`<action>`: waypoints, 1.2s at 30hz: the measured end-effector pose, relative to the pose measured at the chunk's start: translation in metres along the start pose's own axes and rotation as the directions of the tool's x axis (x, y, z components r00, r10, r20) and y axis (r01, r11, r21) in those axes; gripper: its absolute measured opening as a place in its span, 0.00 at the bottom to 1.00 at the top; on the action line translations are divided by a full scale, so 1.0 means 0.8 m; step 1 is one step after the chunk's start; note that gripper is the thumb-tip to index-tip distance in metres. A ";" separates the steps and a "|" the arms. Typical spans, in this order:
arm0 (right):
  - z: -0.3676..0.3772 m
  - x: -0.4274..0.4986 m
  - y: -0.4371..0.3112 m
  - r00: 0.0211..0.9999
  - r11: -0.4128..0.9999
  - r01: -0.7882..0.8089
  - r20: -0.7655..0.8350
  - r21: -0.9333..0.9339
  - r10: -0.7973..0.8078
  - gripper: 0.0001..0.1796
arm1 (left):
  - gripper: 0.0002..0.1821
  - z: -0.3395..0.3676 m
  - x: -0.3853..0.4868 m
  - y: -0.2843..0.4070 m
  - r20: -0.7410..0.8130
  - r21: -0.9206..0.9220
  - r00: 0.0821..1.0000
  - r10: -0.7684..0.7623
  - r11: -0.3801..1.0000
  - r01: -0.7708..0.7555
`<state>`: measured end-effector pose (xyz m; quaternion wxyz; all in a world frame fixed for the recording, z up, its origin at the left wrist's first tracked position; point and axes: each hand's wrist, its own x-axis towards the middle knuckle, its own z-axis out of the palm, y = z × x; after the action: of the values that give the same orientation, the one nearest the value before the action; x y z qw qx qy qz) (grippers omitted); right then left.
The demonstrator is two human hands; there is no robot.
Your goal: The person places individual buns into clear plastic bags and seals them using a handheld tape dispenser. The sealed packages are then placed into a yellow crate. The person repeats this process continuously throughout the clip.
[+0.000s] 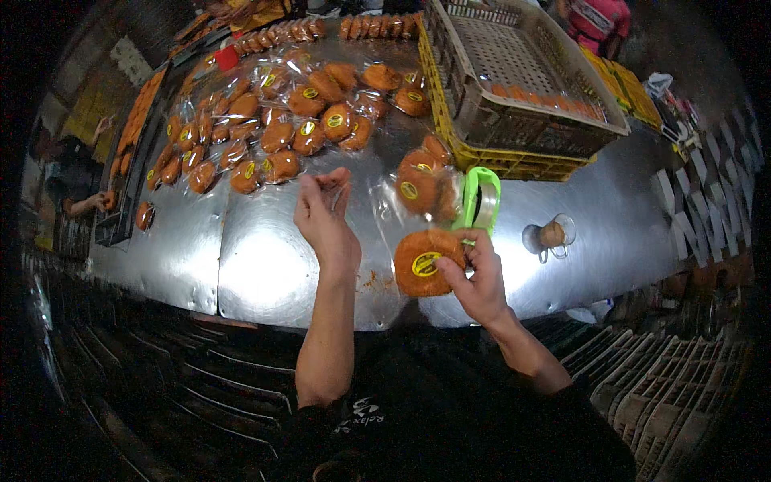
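My right hand (485, 280) grips a flat round brown bun (421, 247) by its right edge, with the thumb beside its yellow sticker. To the left, my left hand (328, 220) is raised over the steel table (271, 259), its fingers curved and apart, with nothing visible in them. Just beyond the held bun stands a green tape dispenser (489, 205). Touching its left side are bagged buns (418, 181) with yellow stickers. A wide spread of more bagged buns (307, 135) covers the table beyond my left hand.
A grey plastic crate (542, 129) sits on a yellow crate (455, 144) at the back right. A glass mug (557, 235) stands on the right. Along the left runs a dark tray (114, 226) of buns, where another person's hand (90, 205) touches one. Crumbs (373, 280) lie near the front edge.
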<state>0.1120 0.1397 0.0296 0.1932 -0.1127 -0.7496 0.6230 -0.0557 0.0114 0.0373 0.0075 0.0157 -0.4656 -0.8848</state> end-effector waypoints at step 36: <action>0.045 0.039 -0.058 0.948 0.876 0.273 -0.267 0.397 -0.174 0.06 | 0.13 -0.013 -0.062 0.030 0.385 0.330 0.922 -0.042 0.939 -0.095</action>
<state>0.0719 0.1112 0.0744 0.3672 -0.0487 -0.5754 0.7292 -0.0055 -0.0094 0.0523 -0.0750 -0.1641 -0.6046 -0.7758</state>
